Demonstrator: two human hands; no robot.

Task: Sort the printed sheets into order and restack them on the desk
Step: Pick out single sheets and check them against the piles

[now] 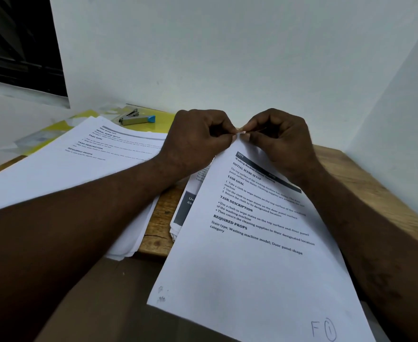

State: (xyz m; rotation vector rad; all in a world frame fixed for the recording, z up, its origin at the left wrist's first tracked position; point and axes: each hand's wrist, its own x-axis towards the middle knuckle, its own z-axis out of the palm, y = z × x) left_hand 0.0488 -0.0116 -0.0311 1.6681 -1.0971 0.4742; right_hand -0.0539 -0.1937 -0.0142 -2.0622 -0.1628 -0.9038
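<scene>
White and smooth, edges slightly fanned, a stack (62, 174) of printed sheets lies at the left of the desk (156, 225). I take it for your sorted pile, though its order can't be read from here. Behind it a grey metal stapler (135, 118) with a blue end sits on a glossy yellow folder (161, 119). Your left hand (198, 141) and right hand (280, 141) meet fingertip to fingertip, both pinching the top corner of a thin, limp sheet (252, 255) headed by a dark bar. A small glinting bit (243, 132) shows between them, perhaps a staple. The sheet drapes towards you, raised off more papers (187, 211) beneath. Sorting looks partly done: this sheet and those papers are left to place. At right the desk shows bare, grainy wood.
</scene>
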